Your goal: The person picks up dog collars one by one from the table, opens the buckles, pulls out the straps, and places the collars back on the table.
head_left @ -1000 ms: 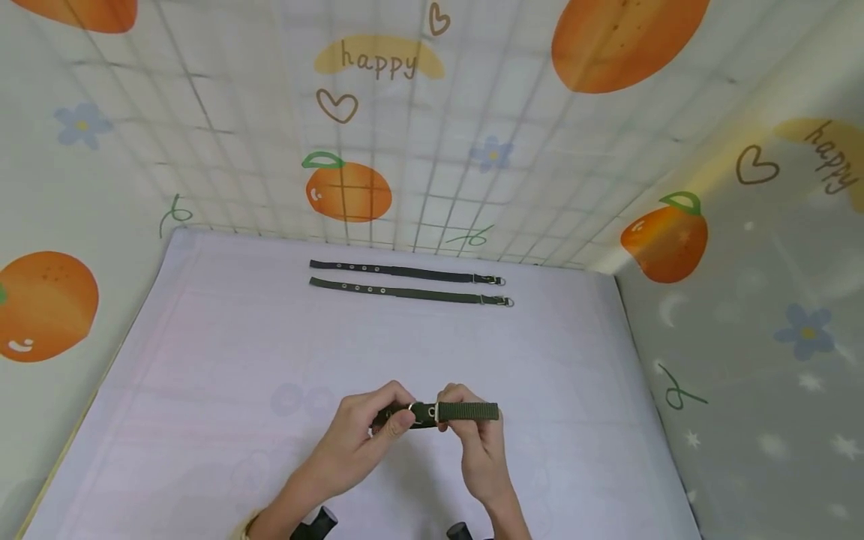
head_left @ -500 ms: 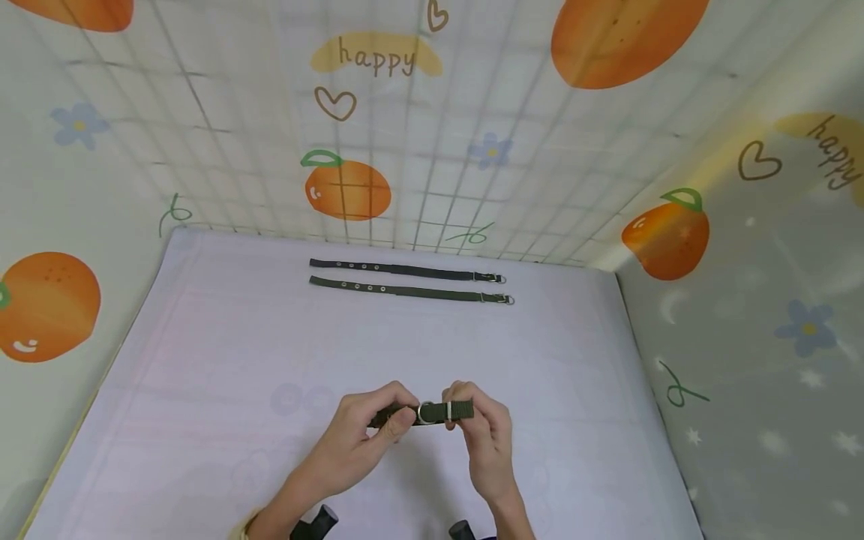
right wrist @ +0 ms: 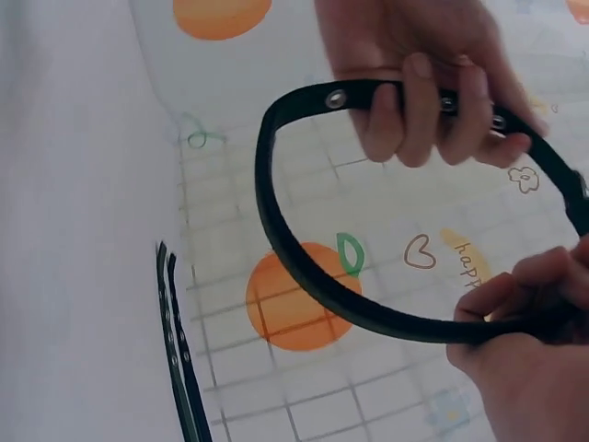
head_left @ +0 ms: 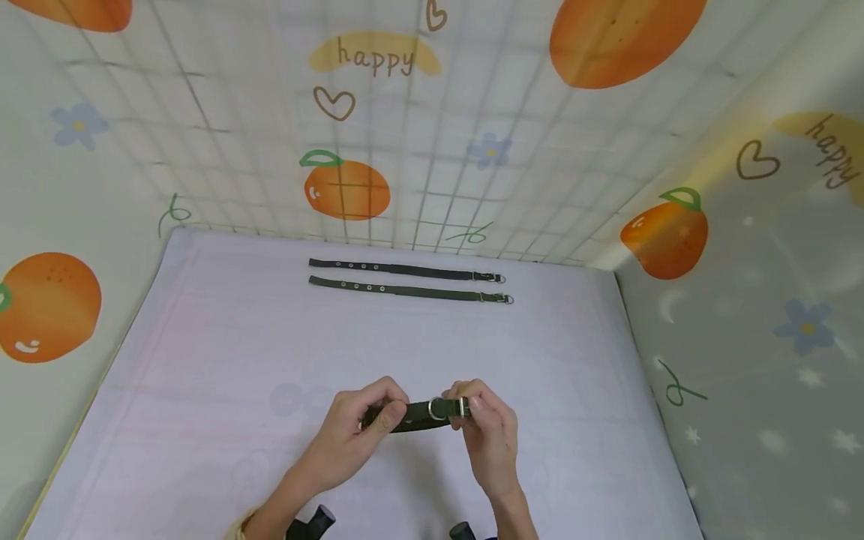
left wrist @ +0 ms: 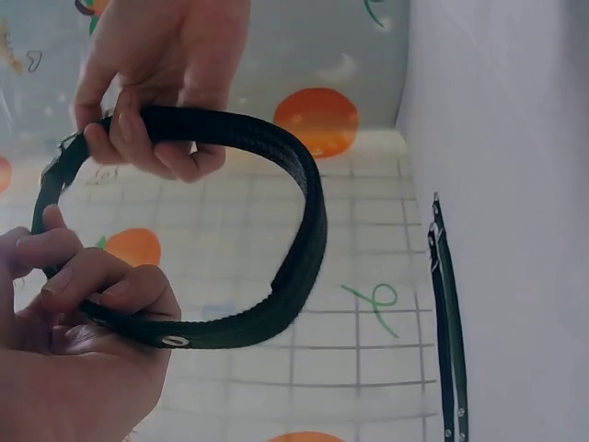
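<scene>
A dark green webbing collar (head_left: 420, 412), bent into a closed loop, is held up above the table by both hands. My left hand (head_left: 358, 431) pinches its eyelet part between thumb and fingers; in the right wrist view metal eyelets (right wrist: 336, 98) show beside those fingers. My right hand (head_left: 491, 439) grips the collar at the buckle end, thumb by the metal keeper. A metal D-ring (head_left: 435, 409) sits on the strap between the hands. From the left wrist view, the loop (left wrist: 313, 221) bows out away from both hands.
Two more collars lie straight and side by side near the table's back edge: a black one (head_left: 425, 272) and a green one (head_left: 432, 294). The white table (head_left: 223, 360) is bordered by printed cloth walls, with a wire grid (head_left: 445, 187) at the back.
The strap's free end, which stuck out to the right beyond the metal keeper, has shortened and now lies under the right thumb. The D-ring has moved slightly right; the left hand shifted slightly left.
</scene>
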### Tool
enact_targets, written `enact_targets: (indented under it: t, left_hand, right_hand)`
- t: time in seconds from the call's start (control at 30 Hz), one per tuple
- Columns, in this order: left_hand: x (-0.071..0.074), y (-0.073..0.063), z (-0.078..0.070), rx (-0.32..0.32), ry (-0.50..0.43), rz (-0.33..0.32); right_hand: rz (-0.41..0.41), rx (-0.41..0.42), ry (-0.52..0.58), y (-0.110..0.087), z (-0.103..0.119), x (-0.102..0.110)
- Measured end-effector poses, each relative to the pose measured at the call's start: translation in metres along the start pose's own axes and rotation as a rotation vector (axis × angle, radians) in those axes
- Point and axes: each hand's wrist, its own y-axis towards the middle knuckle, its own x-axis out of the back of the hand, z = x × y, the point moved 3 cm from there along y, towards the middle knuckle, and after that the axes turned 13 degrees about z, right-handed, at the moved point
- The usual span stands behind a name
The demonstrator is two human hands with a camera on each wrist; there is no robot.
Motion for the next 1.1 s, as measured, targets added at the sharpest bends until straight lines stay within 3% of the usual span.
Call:
enact_targets:
  t: [0.2,0.3,0.4,0.63,0.8,0.93,1.1]
  left_hand:
    - [0.017,-0.004,0.008,-0.035,-0.237,-0.019]
    - [0.028,-0.006,0.013,-0.019,-0.355,-0.065]
    - [0.04,-0.008,0.018,0.039,-0.455,-0.157]
    - [0.067,-0.012,0.041,0.204,-0.661,-0.448]
    - [0.084,-0.017,0.059,0.275,-0.788,-0.572]
    - [0.094,-0.02,0.073,0.264,-0.802,-0.642]
    - [0.105,-0.018,0.094,0.257,-0.633,-0.707]
  right_hand:
    - [-0.103,-0.108,0.158,-0.001,0.002,0.014]
    - [-0.148,-0.158,0.23,0.0,0.0,0.024]
    - [-0.223,-0.205,0.305,0.0,-0.003,0.036]
    - [-0.45,-0.302,0.392,0.0,-0.019,0.069]
    - [-0.589,-0.352,0.468,-0.003,-0.035,0.091]
    - [-0.686,-0.356,0.508,-0.005,-0.048,0.104]
    - [-0.773,-0.323,0.499,-0.001,-0.07,0.123]
